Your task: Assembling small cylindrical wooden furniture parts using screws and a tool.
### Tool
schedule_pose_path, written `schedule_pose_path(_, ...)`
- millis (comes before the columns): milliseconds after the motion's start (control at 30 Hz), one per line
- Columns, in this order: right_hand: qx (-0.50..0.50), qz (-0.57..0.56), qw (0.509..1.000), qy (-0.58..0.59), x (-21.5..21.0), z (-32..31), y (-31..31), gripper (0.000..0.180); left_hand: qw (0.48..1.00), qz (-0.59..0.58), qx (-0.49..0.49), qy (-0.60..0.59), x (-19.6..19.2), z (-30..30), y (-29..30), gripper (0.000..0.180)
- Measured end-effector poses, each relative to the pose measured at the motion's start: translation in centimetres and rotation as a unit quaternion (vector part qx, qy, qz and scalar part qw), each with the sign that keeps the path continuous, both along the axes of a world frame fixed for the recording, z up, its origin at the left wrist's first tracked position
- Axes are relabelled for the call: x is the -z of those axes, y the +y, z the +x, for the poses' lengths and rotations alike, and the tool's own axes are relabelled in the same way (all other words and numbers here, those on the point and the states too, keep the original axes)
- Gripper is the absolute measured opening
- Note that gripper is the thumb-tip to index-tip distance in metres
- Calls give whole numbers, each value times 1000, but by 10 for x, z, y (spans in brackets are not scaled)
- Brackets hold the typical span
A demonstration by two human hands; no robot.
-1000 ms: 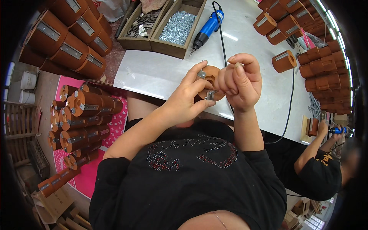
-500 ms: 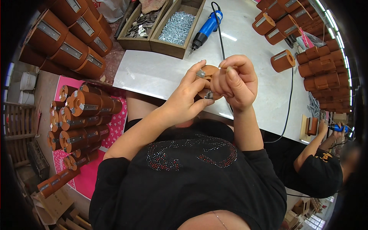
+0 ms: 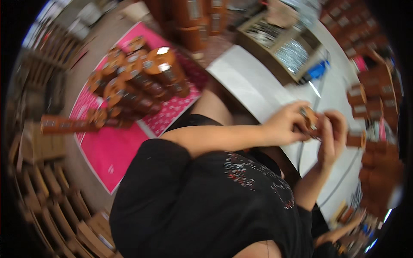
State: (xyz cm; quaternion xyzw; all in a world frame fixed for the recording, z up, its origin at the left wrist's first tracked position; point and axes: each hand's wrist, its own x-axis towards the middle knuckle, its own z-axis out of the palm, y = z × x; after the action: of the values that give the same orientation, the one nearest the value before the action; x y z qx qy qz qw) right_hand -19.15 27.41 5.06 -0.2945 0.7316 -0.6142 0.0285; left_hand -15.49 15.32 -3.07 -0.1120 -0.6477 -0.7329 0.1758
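Observation:
A small rounded brown wooden piece [image 3: 308, 115] with metal clips on it sits between my hands over the worktable, blurred. My left hand [image 3: 286, 125] is closed around its left side, with fingers on top and thumb below. Against its right side is my right hand [image 3: 332, 136], its fingers curled in and its thumb upright. What lies between the right fingertips is hidden by the hand and the blur.
Beyond my hands, a wooden bin of screws [image 3: 293, 56] adjoins a bin of flat metal parts [image 3: 262, 35]. A blue electric screwdriver [image 3: 317, 71] lies beside them. Brown cylinders [image 3: 165, 71] are stacked on a pink sheet [image 3: 114, 152] at left. A co-worker's arm [image 3: 344, 228] shows lower right.
The whole view has swung to the left, so my hands and the table now appear farther right, and more of the pink sheet shows. Both hands stay together at the wooden piece.

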Motion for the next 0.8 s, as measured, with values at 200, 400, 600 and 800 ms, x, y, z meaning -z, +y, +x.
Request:
schedule_pose_path(200,71,-101,992,38,11,22,-38,11,999,-36,-32,-10,-4,12,-8,16)
schedule_pose_path(400,77,-173,981,36,18,7,-34,11,993,-115,-9,24,-7,3,-10,32)
schedule_pose_path(600,29,-170,985,18,19,-3,-47,19,983,-175,-58,5,-11,2,-22,32)
schedule_pose_path(800,-123,-266,950,-104,16,-15,-31,13,980,-196,-35,7,-11,-3,-18,30)
